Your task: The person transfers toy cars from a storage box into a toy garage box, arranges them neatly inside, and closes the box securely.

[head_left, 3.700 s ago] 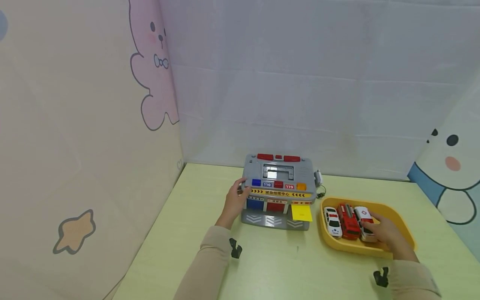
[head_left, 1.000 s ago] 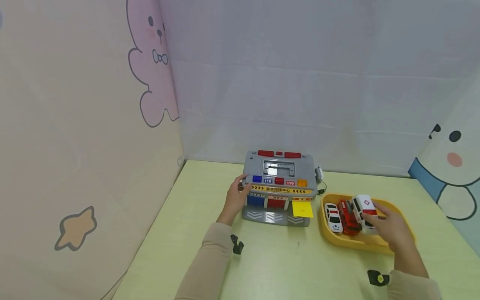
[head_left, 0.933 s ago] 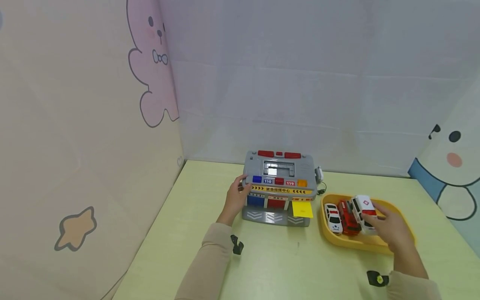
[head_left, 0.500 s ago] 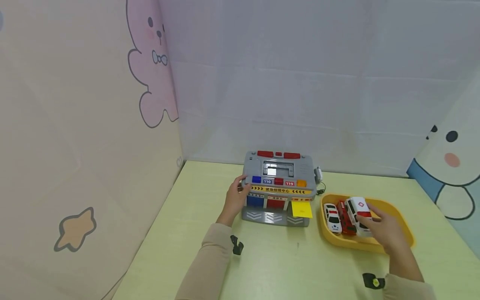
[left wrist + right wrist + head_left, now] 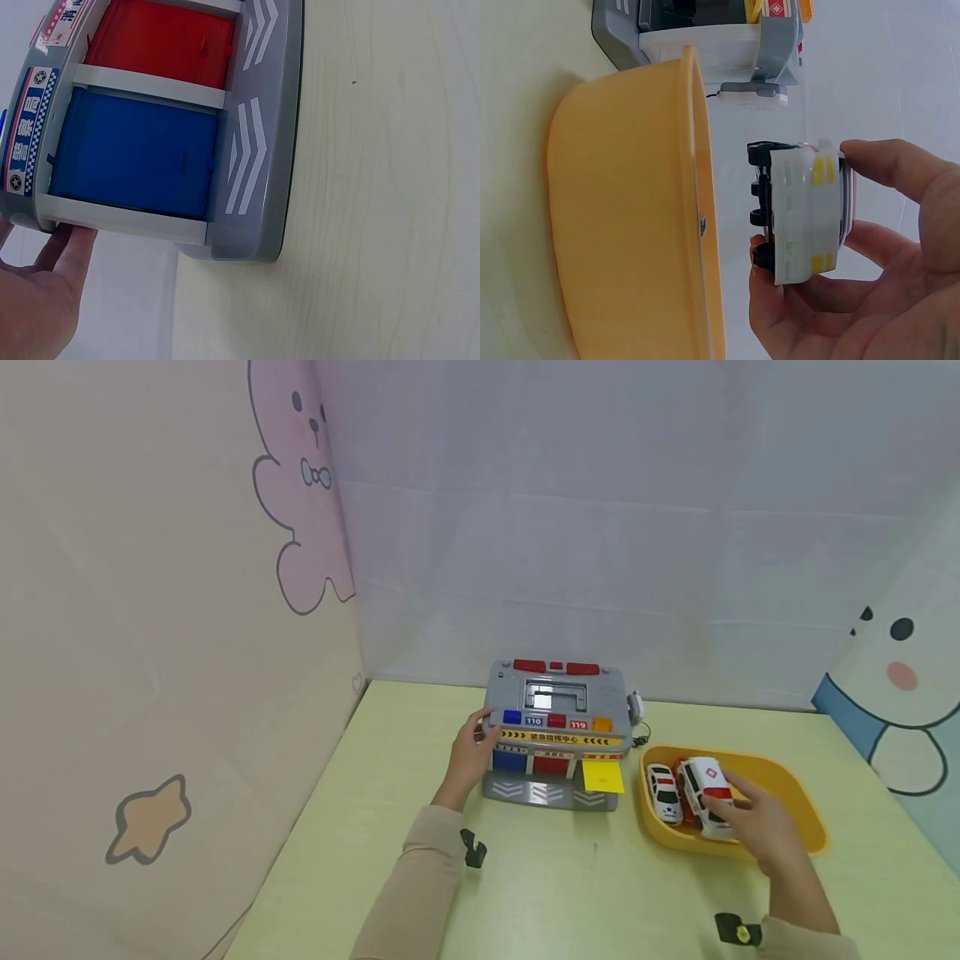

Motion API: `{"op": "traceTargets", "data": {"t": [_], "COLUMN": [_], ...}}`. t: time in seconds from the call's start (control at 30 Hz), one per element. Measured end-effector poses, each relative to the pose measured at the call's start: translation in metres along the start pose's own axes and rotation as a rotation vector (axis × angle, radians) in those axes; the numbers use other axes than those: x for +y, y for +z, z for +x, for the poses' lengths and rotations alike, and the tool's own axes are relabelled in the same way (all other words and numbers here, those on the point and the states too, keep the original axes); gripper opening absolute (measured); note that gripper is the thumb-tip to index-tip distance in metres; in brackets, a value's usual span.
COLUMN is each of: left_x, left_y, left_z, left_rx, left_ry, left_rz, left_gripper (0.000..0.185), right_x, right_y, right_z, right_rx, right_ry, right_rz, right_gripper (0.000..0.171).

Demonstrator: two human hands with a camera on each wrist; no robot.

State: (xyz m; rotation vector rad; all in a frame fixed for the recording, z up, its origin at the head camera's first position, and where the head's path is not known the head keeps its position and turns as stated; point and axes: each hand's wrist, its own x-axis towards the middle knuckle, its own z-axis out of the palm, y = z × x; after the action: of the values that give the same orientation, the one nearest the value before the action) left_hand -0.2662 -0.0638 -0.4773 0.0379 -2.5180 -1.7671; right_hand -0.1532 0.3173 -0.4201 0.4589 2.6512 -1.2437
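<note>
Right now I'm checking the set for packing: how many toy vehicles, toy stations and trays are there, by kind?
Ambulance: 1
Police car: 1
Red vehicle, mostly hidden: 1
Toy station: 1
Tray: 1
Total: 5

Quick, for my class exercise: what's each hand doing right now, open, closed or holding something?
Left hand: closed, holding the grey toy station by its left edge.
Right hand: closed, holding the white toy ambulance above the yellow tray.

You've got pale-green table [image 5: 540,893] at 6 o'clock, whitish sheet [image 5: 600,527] at 12, cream wall [image 5: 172,635] with star print [image 5: 152,820] at 9, pink animal print [image 5: 302,527] at 11, white animal print [image 5: 907,706] at 3.
</note>
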Motion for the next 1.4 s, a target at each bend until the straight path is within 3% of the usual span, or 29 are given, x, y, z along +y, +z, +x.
{"op": "traceTargets", "data": {"t": [0.4, 0.8, 1.4], "left_x": [-0.002, -0.002, -0.001], "left_y": [0.001, 0.001, 0.000], "left_z": [0.001, 0.002, 0.001], "left_rx": [-0.002, -0.004, -0.008], "left_ry": [-0.013, -0.007, -0.004], "left_rz": [0.002, 0.002, 0.003], "left_gripper": [0.047, 0.046, 0.047], "right_x": [-0.003, -0.007, -0.019], "right_y": [0.013, 0.027, 0.043], "right_z": [-0.008, -0.020, -0.030], "right_rx": [-0.018, -0.041, -0.059], "right_ry": [-0.014, -0.096, -0.076], "right_rz": [0.026, 0.046, 0.045], "right_gripper": [0.082, 0.082, 0.077]}}
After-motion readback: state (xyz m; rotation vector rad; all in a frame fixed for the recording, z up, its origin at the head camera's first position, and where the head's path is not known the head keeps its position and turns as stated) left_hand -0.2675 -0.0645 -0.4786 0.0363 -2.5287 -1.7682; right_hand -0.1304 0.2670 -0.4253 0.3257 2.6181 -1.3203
